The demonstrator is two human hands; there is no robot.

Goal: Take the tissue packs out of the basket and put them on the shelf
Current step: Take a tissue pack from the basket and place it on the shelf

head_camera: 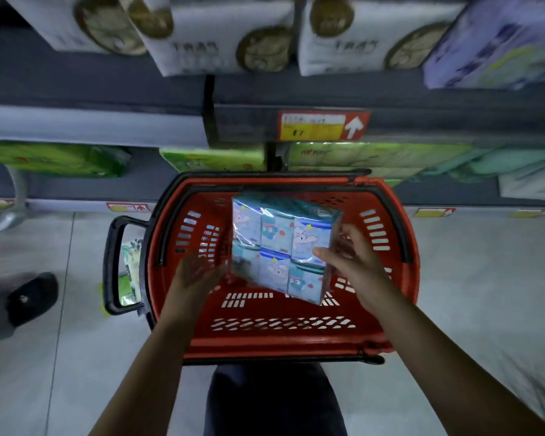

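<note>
The tissue pack [280,247] was tilted above the red basket [387,309], long axis running twelve to six. The right hand [350,253] pinched its three o'clock edge; the left hand [199,272], spread, waited just beside at nine. The shelf [107,124] lay at twelve.

The basket [283,338] sits on the floor [469,278] before the shelf [422,127]. A tissue pack [280,247] is over the basket, between both hands: left hand [195,275], right hand [353,262].
</note>
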